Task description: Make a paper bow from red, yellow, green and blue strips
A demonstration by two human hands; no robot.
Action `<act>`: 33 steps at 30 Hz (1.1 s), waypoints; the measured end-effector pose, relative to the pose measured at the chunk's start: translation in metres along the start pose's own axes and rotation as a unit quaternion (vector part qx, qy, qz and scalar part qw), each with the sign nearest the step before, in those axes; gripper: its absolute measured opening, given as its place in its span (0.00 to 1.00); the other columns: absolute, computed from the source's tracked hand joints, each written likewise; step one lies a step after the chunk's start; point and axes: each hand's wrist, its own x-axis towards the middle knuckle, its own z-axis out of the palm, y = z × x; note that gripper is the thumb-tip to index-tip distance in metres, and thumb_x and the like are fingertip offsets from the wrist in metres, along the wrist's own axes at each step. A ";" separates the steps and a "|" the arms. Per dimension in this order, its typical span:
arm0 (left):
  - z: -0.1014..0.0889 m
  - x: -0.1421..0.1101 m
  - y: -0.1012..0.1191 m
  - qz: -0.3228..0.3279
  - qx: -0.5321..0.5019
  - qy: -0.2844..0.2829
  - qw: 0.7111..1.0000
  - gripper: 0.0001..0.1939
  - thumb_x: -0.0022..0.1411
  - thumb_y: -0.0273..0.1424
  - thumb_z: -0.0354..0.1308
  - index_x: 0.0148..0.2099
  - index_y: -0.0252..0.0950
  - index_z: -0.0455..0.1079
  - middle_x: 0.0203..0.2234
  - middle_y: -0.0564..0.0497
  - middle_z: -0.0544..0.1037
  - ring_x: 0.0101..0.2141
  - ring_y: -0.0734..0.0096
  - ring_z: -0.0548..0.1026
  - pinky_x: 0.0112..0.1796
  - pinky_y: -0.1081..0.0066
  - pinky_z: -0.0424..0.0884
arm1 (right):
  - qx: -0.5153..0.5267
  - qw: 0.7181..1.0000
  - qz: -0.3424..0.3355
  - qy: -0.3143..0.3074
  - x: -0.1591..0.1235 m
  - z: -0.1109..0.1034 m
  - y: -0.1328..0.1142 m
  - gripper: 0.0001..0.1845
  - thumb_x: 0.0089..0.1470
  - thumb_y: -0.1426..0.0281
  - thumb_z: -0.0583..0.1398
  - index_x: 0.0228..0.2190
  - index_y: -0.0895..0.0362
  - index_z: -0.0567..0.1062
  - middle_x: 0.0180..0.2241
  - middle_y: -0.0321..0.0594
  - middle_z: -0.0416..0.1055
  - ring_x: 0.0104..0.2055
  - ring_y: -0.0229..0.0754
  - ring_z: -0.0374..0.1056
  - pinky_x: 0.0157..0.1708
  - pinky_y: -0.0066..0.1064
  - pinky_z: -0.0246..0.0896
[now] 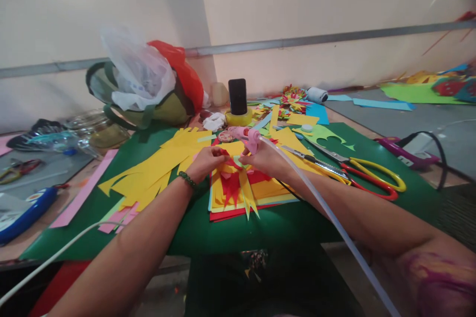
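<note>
Both hands at a red-and-yellow paper piece (232,189), over a paper stack (280,193) on the green-covered desk (193,240).
Left hand (206,162): fingers pinched together on the piece's upper left edge. Right hand (266,159): fingers look wrapped round a pink glue gun (250,137), tips at the piece's right side; exact contact unclear. Pointed tails hang toward the wearer. Piece likely very light, thin, bendy, easily creased or torn; best gripped at the gathered top, off the tails and clear of the gun's probably hot nozzle.

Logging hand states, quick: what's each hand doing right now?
Left hand: closed, pinching red paper.
Right hand: closed around the pink glue gun.
</note>
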 end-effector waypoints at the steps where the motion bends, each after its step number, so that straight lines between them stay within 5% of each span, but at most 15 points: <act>1: 0.001 0.000 0.000 -0.005 -0.001 0.009 1.000 0.12 0.41 0.36 0.65 0.27 0.33 0.73 0.22 0.52 0.76 0.26 0.70 0.72 0.30 0.71 0.64 | 0.003 1.000 0.019 0.001 0.002 -0.001 0.001 0.07 0.39 0.72 0.64 0.27 0.58 0.74 0.26 0.35 0.71 0.28 0.38 0.66 0.27 0.28 0.59; 9: -0.002 -0.010 0.013 0.036 -0.014 -0.007 0.999 0.13 0.41 0.38 0.67 0.27 0.33 0.76 0.22 0.51 0.77 0.26 0.72 0.71 0.30 0.71 0.64 | 0.033 0.995 0.098 -0.006 0.014 -0.001 0.008 0.07 0.36 0.72 0.65 0.23 0.59 0.73 0.16 0.30 0.65 0.22 0.35 0.62 0.23 0.27 0.55; 16: 0.002 -0.011 0.015 -0.008 0.001 -0.015 1.000 0.08 0.42 0.32 0.65 0.26 0.33 0.76 0.22 0.50 0.79 0.26 0.71 0.72 0.28 0.72 0.63 | 0.019 0.996 0.084 -0.023 0.012 0.004 0.006 0.05 0.37 0.76 0.62 0.20 0.58 0.69 0.16 0.29 0.62 0.20 0.34 0.59 0.20 0.26 0.50; 23: -0.003 -0.015 0.020 -0.018 -0.023 -0.067 0.997 0.12 0.41 0.36 0.68 0.28 0.34 0.77 0.26 0.49 0.80 0.30 0.68 0.74 0.32 0.70 0.67 | 0.026 0.990 0.110 -0.085 0.009 0.005 0.003 0.07 0.39 0.76 0.61 0.17 0.57 0.66 0.14 0.29 0.61 0.17 0.32 0.56 0.17 0.25 0.49; 33: 0.001 -0.009 0.011 -0.040 -0.022 -0.035 0.998 0.09 0.39 0.34 0.67 0.25 0.33 0.78 0.23 0.49 0.79 0.26 0.68 0.73 0.27 0.70 0.66 | 0.078 0.987 0.136 -0.033 0.014 0.006 0.011 0.07 0.34 0.76 0.62 0.19 0.58 0.67 0.15 0.30 0.63 0.19 0.34 0.60 0.18 0.25 0.50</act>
